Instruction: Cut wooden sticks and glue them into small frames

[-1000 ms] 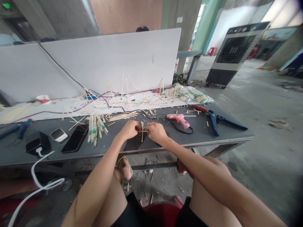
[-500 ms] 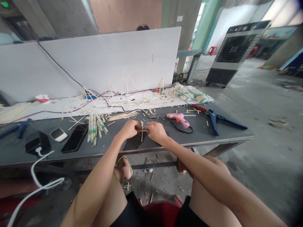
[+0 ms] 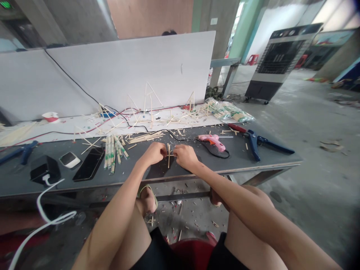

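Note:
Near the table's front edge, my left hand [image 3: 157,153] and my right hand [image 3: 184,155] face each other with fingers pinched. Between them is a small cross of thin wooden sticks [image 3: 168,161], one stick pointing away from me and a shorter one crossing it. Each hand grips an end of the crosspiece; the fingertips partly hide it. A pink glue gun [image 3: 210,141] lies to the right of my right hand. Behind my left hand is a pile of loose wooden sticks [image 3: 144,137], and left of it lie paper-wrapped chopsticks [image 3: 111,153].
Blue-handled cutters [image 3: 254,144] lie at the right, with another blue tool [image 3: 21,153] far left. A phone [image 3: 88,165], a white device [image 3: 69,160] and a black charger [image 3: 45,168] sit left. Stick frames [image 3: 151,101] and bagged chopsticks [image 3: 229,110] stand before a white panel [image 3: 112,78].

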Tool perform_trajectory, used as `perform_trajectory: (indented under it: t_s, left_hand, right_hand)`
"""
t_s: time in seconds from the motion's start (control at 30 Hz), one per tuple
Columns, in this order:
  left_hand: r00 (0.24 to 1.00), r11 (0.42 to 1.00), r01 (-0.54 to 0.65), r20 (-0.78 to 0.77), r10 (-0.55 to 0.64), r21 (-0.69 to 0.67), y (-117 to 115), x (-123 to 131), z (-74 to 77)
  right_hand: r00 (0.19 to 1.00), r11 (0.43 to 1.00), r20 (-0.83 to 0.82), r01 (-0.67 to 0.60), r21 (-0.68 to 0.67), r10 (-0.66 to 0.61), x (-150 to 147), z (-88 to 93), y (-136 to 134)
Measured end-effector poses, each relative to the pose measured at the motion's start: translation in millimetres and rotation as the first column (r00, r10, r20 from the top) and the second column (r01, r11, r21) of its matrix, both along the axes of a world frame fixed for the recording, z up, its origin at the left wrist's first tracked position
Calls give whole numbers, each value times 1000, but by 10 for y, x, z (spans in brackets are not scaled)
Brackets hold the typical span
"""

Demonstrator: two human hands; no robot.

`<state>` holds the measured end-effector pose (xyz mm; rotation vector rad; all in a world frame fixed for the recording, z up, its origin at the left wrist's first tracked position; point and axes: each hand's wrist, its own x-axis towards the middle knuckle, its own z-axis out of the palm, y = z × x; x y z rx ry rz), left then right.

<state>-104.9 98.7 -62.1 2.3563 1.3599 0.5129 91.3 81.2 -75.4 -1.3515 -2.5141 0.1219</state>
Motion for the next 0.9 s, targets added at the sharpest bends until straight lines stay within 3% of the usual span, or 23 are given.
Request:
perform_trajectory:
  t_s: [0.53, 0.9]
  left_hand:
    - [1000, 999, -9, -18, 8, -46, 21, -24, 3]
    - [998, 999, 12, -63, -9, 47, -44, 120, 10]
  right_hand:
    - [1000, 1000, 30, -3, -5, 3, 12, 18, -14]
    - [998, 1000, 56, -7, -9, 8, 187, 64, -25]
